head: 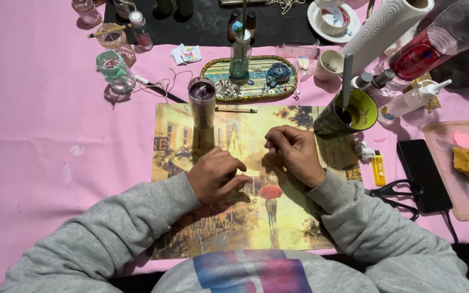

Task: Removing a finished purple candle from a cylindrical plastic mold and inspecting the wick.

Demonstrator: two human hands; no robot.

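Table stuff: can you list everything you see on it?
placemat: 1, yellow painted street scene, middle
tumbler: 1, purple, on the placemat's top edge
cup: 1, green inside, right of the placemat, holding a grey stick
oval tray: 1, gold-rimmed, behind the placemat
lighter: 1, yellow, right
scissors: 1, black, right
paper towel roll: 1, white, top right
small jars: several, clear, top left
tablecloth: 1, pink
left hand: 1, curled on the placemat
right hand: 1, curled on the placemat

— Where are we sitting?
— At a home craft table: we see a pink tablecloth [39, 141] and a painted street-scene placemat [245, 179].
— What tells us it's craft work?
— Decorated glass jars [116, 70], a glittered oval tray [251, 81], scissors [394, 192], a paper towel roll [389, 27].
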